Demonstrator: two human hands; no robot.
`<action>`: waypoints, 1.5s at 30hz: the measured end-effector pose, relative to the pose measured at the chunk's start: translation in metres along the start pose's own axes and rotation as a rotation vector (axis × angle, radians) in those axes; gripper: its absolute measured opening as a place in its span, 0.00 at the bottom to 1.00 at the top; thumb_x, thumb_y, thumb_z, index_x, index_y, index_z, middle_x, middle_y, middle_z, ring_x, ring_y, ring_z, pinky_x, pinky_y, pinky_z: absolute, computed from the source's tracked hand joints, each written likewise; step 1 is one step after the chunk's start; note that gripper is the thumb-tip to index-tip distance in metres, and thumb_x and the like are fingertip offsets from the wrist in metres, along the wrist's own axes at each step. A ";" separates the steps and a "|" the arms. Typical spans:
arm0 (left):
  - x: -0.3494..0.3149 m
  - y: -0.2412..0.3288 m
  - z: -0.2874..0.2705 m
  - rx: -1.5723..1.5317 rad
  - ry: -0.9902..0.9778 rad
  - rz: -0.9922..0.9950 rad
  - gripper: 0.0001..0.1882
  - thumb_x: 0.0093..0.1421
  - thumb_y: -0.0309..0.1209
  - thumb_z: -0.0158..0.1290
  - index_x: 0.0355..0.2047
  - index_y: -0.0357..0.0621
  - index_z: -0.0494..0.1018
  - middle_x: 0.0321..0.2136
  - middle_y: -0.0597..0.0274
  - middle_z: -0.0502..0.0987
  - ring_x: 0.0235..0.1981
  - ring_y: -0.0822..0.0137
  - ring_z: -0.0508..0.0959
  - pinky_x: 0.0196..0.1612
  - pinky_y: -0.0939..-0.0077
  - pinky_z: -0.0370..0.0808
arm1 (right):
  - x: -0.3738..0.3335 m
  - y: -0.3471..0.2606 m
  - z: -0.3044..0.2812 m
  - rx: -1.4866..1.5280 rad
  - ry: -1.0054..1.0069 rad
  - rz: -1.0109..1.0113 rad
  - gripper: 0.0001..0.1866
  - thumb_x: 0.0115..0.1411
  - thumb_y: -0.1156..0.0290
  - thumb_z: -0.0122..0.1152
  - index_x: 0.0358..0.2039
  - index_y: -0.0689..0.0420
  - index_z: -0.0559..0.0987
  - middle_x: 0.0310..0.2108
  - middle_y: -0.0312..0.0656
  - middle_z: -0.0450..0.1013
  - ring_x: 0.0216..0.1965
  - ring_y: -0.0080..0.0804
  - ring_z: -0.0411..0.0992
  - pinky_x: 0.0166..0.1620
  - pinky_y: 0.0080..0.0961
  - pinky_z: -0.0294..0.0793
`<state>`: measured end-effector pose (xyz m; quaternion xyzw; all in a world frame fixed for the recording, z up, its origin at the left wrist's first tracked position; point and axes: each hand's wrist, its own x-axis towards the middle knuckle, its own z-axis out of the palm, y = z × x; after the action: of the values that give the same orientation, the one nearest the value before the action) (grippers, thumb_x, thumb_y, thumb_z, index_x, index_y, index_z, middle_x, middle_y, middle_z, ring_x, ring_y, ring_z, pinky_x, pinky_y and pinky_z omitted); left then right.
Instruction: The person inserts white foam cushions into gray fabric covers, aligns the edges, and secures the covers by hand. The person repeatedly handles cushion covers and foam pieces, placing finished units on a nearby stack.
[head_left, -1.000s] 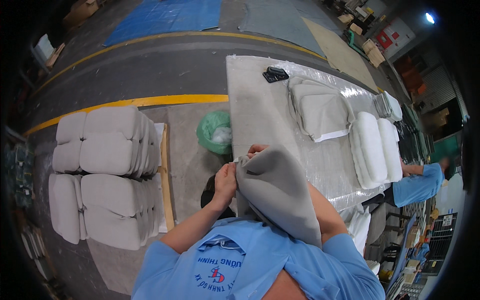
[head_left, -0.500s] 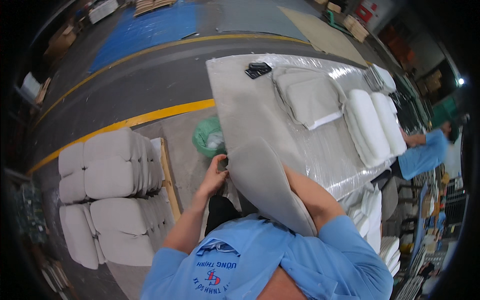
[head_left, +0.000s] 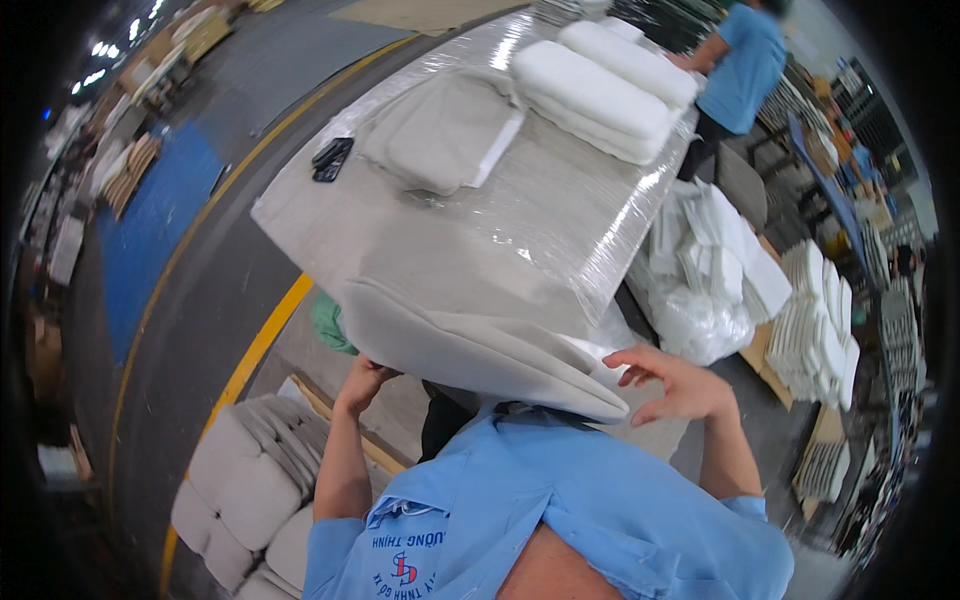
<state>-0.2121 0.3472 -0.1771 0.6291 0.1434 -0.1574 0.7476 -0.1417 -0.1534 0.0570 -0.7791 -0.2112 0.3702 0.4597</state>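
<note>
A beige-grey padded cushion [head_left: 440, 335] lies across in front of my chest, with a fold or opening toward its right end where something white shows. My left hand [head_left: 366, 380] grips the underside of its left end, the fingertips partly hidden by the fabric. Just off the cushion's right end, my right hand [head_left: 680, 385] is raised with its fingers apart and nothing in them. Beyond the cushion, the plastic-wrapped table [head_left: 450, 245] carries a stack of grey fabric covers [head_left: 430, 125] and white padding rolls [head_left: 590, 95].
Stacked grey cushions [head_left: 250, 450] stand on a pallet at the lower left. White padding pieces [head_left: 720, 250] and a clear plastic bag [head_left: 700, 325] lie to the right. A black object [head_left: 332, 160] rests on the table; a person [head_left: 742, 65] in blue stands behind it.
My right hand has come out from around the cushion and opened beside its right end. The cushion has swung from upright to crosswise. The whole view has turned to the right.
</note>
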 end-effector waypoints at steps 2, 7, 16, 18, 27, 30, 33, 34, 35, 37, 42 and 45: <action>0.001 0.003 0.003 0.034 0.010 0.007 0.16 0.64 0.16 0.57 0.51 0.38 0.79 0.47 0.60 0.83 0.49 0.64 0.82 0.55 0.65 0.79 | -0.018 0.007 0.037 0.035 0.205 0.064 0.33 0.54 0.72 0.74 0.62 0.50 0.77 0.54 0.41 0.75 0.52 0.40 0.76 0.54 0.37 0.75; 0.012 0.013 0.004 0.057 -0.029 -0.064 0.16 0.61 0.16 0.60 0.50 0.38 0.79 0.45 0.60 0.83 0.49 0.63 0.82 0.55 0.65 0.79 | 0.007 0.046 0.074 -0.221 0.650 -0.156 0.15 0.53 0.82 0.65 0.43 0.60 0.81 0.39 0.47 0.78 0.39 0.48 0.78 0.41 0.35 0.77; 0.025 0.015 -0.008 0.250 -0.115 -0.143 0.26 0.55 0.20 0.67 0.54 0.36 0.76 0.48 0.56 0.79 0.49 0.60 0.79 0.55 0.65 0.79 | 0.035 0.036 0.059 -0.397 0.800 0.174 0.11 0.58 0.82 0.62 0.43 0.61 0.82 0.33 0.49 0.77 0.32 0.47 0.78 0.35 0.34 0.76; 0.023 0.009 -0.002 0.271 -0.045 -0.051 0.26 0.57 0.25 0.68 0.56 0.38 0.76 0.51 0.55 0.79 0.48 0.62 0.79 0.55 0.66 0.78 | 0.037 0.002 0.066 -0.251 0.894 -0.033 0.11 0.59 0.81 0.62 0.43 0.61 0.82 0.32 0.50 0.77 0.31 0.45 0.78 0.35 0.33 0.75; 0.030 0.007 -0.021 0.488 -0.207 0.026 0.16 0.56 0.28 0.69 0.45 0.39 0.83 0.43 0.58 0.84 0.48 0.64 0.80 0.54 0.66 0.76 | 0.033 -0.002 0.115 -0.034 1.091 -0.094 0.09 0.62 0.85 0.58 0.42 0.63 0.82 0.29 0.40 0.78 0.25 0.27 0.77 0.31 0.27 0.76; 0.036 0.010 -0.016 0.683 -0.186 0.381 0.17 0.60 0.30 0.64 0.49 0.44 0.82 0.45 0.55 0.85 0.51 0.57 0.81 0.57 0.60 0.75 | 0.037 0.024 0.127 0.121 1.132 0.012 0.10 0.65 0.85 0.52 0.42 0.63 0.80 0.27 0.37 0.77 0.26 0.22 0.76 0.30 0.22 0.77; 0.035 0.006 -0.021 0.888 -0.130 0.580 0.18 0.63 0.33 0.60 0.53 0.46 0.80 0.47 0.54 0.85 0.52 0.55 0.82 0.57 0.59 0.75 | 0.038 0.042 0.131 0.171 1.165 0.050 0.10 0.65 0.85 0.52 0.43 0.62 0.80 0.26 0.36 0.77 0.26 0.21 0.76 0.31 0.22 0.76; 0.038 0.005 -0.022 0.864 -0.132 0.533 0.18 0.63 0.34 0.60 0.53 0.46 0.80 0.47 0.54 0.84 0.52 0.55 0.82 0.57 0.59 0.75 | 0.041 0.039 0.134 0.191 1.188 -0.046 0.10 0.66 0.85 0.52 0.43 0.62 0.80 0.26 0.36 0.77 0.26 0.21 0.76 0.31 0.22 0.76; 0.038 0.005 -0.020 0.834 -0.141 0.466 0.18 0.63 0.34 0.60 0.53 0.46 0.80 0.48 0.54 0.84 0.52 0.55 0.82 0.57 0.58 0.75 | 0.043 0.039 0.139 0.220 1.213 -0.129 0.09 0.66 0.84 0.53 0.43 0.62 0.80 0.25 0.36 0.77 0.26 0.21 0.76 0.31 0.22 0.76; 0.042 0.006 -0.017 0.795 -0.176 0.386 0.18 0.63 0.34 0.59 0.53 0.46 0.80 0.48 0.54 0.84 0.52 0.55 0.82 0.57 0.58 0.75 | 0.037 0.048 0.138 0.224 1.220 0.045 0.09 0.64 0.84 0.55 0.43 0.63 0.80 0.28 0.36 0.77 0.27 0.23 0.77 0.33 0.22 0.78; 0.043 -0.008 -0.030 0.789 -0.197 0.287 0.19 0.64 0.36 0.58 0.54 0.47 0.79 0.48 0.54 0.84 0.52 0.54 0.82 0.57 0.58 0.75 | 0.047 0.056 0.140 0.286 1.234 0.021 0.09 0.65 0.85 0.55 0.43 0.62 0.80 0.29 0.35 0.77 0.28 0.20 0.75 0.34 0.21 0.78; 0.045 -0.011 -0.033 0.800 -0.223 0.241 0.19 0.65 0.36 0.57 0.55 0.47 0.79 0.49 0.54 0.84 0.52 0.53 0.81 0.57 0.57 0.75 | 0.050 0.062 0.143 0.296 1.244 -0.026 0.09 0.65 0.85 0.55 0.42 0.63 0.80 0.29 0.35 0.77 0.29 0.20 0.75 0.36 0.21 0.78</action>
<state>-0.1764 0.3753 -0.2109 0.8606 -0.0851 -0.1794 0.4689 -0.2211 -0.0703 -0.0596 -0.7741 0.1392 -0.1316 0.6034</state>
